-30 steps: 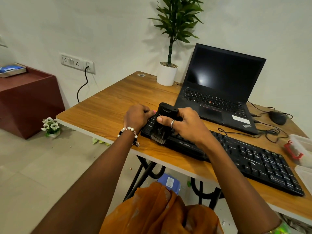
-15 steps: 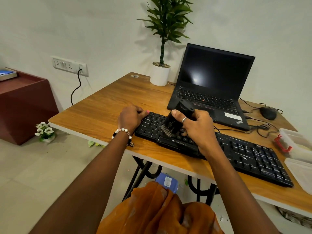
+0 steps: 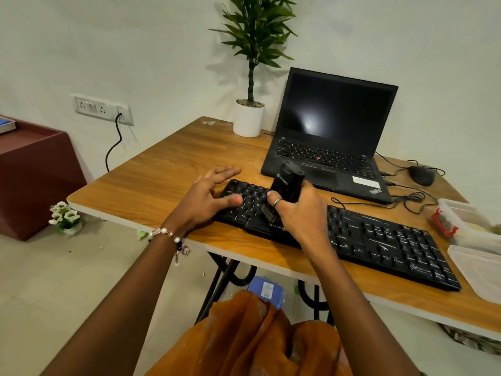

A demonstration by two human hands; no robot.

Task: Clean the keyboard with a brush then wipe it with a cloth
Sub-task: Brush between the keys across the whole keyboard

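A long black keyboard [image 3: 379, 240] lies slantwise near the front edge of the wooden table [image 3: 168, 164]. My right hand [image 3: 301, 213] grips a black brush [image 3: 287, 183] upright, its bristles down on the keys at the keyboard's left part. My left hand [image 3: 208, 196] rests at the keyboard's left end with fingers spread and straight, its thumb lying on the keys. No cloth shows in view.
An open black laptop [image 3: 330, 147] stands just behind the keyboard. A potted plant [image 3: 249, 115] is at the back, a mouse [image 3: 421, 175] and cables at the back right. Clear plastic containers [image 3: 471, 221] sit at the right edge. A dark red cabinet [image 3: 32, 172] stands left.
My left hand has opened from a curled grip on the keyboard's end to spread fingers. The brush has moved a little along the left keys and stands more upright.
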